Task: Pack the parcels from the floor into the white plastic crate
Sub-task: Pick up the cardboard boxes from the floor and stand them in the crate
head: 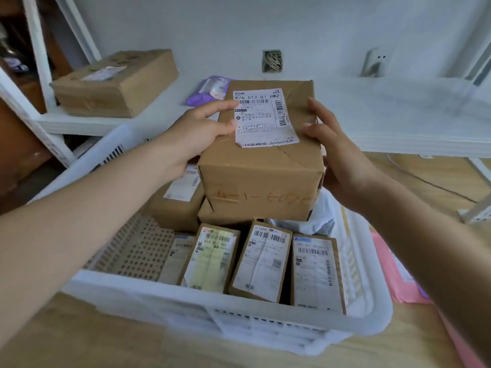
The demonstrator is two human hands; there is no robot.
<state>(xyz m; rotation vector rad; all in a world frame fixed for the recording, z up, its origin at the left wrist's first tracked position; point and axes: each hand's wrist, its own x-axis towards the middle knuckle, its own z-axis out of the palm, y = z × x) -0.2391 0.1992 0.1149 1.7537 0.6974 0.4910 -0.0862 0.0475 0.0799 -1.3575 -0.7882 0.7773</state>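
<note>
At far left a brown box (117,82) is sitting on a white shelf (87,120), its label too blurred to read. The left hand (194,134) is gripping the cardboard parcel (261,166) — thumb lying on top beside the shipping label (263,116), fingers hidden behind the left face. The parcel is sitting over the white plastic crate (202,309), seemingly resting on lower boxes, though contact is hard to make out. Orange writing on its front is illegible. Three upright parcels (261,258) are standing along the crate's near wall. The right hand (340,155) is pressing the parcel's right side, fingers straight — its palm is partly hidden. A pink mailer (398,274) is lying cut off at right.
</note>
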